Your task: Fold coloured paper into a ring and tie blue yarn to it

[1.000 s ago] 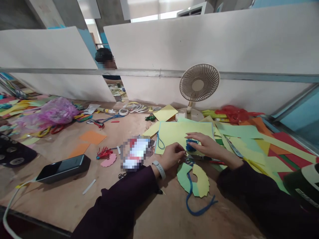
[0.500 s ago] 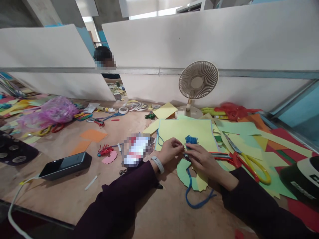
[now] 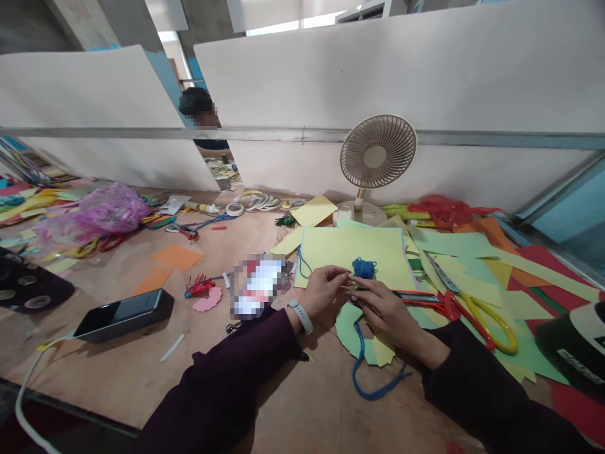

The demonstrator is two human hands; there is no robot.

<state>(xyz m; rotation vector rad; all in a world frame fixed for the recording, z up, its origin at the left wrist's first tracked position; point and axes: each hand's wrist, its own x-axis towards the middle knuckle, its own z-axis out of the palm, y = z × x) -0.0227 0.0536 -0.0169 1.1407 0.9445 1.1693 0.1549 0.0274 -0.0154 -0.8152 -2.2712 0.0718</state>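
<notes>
My left hand (image 3: 326,290) is closed in a pinch, its fingertips meeting those of my right hand (image 3: 390,315). The right hand's fingers are bent and pressed together too. Whatever small piece sits between them is mostly hidden. From beside the right hand sticks out a tool with red and black handles (image 3: 418,296); its other end goes under my fingers. A bundle of blue cord (image 3: 364,268) lies just beyond the fingertips on a yellow paper sheet (image 3: 331,246). Below my hands, a blue cord length (image 3: 378,395) curves past a scalloped green paper piece (image 3: 348,331).
Scissors (image 3: 477,309) with yellow and red handles lie on coloured paper at the right. A dark cup-like container (image 3: 574,353) stands beyond. Behind the sheet is a fan (image 3: 377,152). A phone (image 3: 259,287) and a power bank (image 3: 125,314) lie to the left. Another person (image 3: 198,107) shows through the partition gap.
My fingertips have shifted slightly around the small piece, with both hands staying together in the same place. The view has moved a little; the things on the table have not moved.
</notes>
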